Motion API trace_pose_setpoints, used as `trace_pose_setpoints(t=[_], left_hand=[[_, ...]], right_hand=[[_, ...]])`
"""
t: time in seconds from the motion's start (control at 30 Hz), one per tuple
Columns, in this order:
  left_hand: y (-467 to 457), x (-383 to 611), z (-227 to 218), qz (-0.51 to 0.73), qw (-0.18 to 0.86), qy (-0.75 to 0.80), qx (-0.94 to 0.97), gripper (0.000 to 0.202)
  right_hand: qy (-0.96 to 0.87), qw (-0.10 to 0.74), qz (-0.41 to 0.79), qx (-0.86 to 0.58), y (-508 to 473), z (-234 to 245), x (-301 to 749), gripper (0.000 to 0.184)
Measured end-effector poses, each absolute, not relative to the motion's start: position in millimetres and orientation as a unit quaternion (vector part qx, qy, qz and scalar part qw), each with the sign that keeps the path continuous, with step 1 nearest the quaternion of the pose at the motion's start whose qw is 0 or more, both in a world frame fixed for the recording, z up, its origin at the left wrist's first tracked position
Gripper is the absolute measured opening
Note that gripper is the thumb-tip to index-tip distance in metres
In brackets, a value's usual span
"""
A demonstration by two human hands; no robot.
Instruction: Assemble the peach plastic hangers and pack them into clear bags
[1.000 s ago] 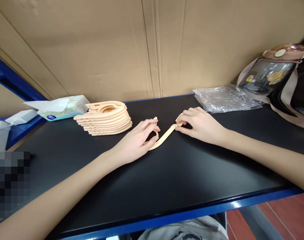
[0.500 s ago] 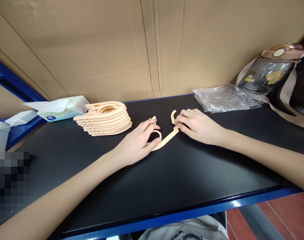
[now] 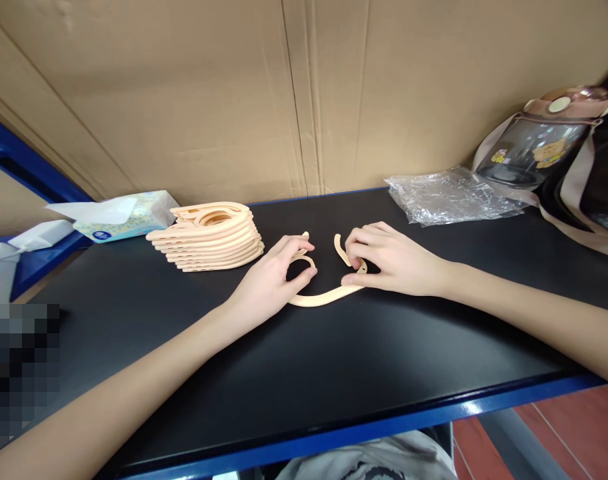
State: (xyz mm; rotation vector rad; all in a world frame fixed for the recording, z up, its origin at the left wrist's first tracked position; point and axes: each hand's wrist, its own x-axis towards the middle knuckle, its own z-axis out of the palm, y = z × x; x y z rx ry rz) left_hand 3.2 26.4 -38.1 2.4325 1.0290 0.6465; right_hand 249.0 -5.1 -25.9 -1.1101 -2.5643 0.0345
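Both hands were down on the black tabletop [image 3: 334, 373], close together. The left hand [image 3: 269, 283] had its fingers curled in, pinching the looped left end of a peach plastic hanger [image 3: 324, 298]. The right hand [image 3: 397, 261] was closed in the same way on the other end, beside the small hook. The hanger lay on the table between them, bowed toward the person. A stack of like hangers [image 3: 209, 235] sat just left, with a tissue pack [image 3: 129, 215] beyond it.
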Motion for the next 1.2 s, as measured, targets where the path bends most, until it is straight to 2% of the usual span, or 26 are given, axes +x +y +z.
trace_pose_setpoints(t=[0.13,0.27,0.57,1.07,1.2], left_hand=[[25.2,4.6,-36.1,0.229,0.178,0.371,0.882,0.02],[23.2,5.6,-31.7,0.202,0.13,0.394,0.887,0.021],[20.7,6.2,-27.7,0.168,0.079,0.396,0.899,0.036],[21.1,6.3,-26.5,0.128,0.002,0.393,0.911,0.038],[21.5,6.5,-27.5,0.122,-0.006,0.391,0.912,0.039]], right_hand=[[-0.925,0.169,0.028,-0.338,-6.3,-25.3,247.3,0.039],[-0.937,0.174,0.04,-0.301,-9.2,-26.2,245.2,0.043],[-0.941,0.178,0.058,-0.281,-17.5,-26.5,238.0,0.034],[-0.947,0.175,0.073,-0.258,-21.7,-27.1,235.3,0.027],[-0.952,0.172,0.057,-0.247,-23.0,-27.9,234.5,0.018]])
